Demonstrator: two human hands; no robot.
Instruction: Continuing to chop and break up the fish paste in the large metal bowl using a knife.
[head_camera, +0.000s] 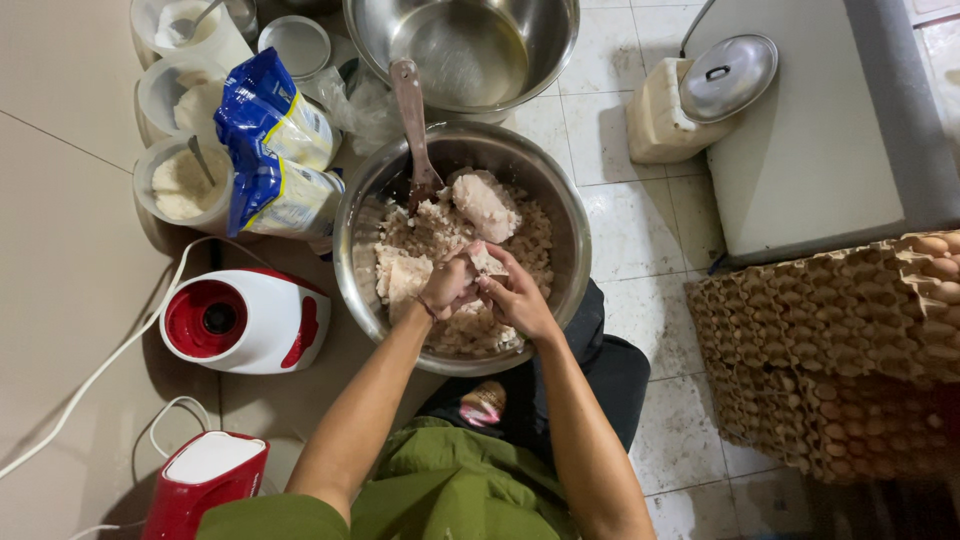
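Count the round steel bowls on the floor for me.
2: a large round steel bowl of pale chunks under both hands, and an empty round steel bowl just behind it. Others may sit outside the frame.

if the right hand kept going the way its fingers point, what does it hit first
Most likely the left hand: the right hand points left and up at it, both working one pale chunk over the steel bowl. Depth is unclear.

Everything's just sitting on the tiled floor: big steel bowl of pale chunks, an empty steel bowl behind it, red-and-white blender base, plastic tubs, stacked egg trays.
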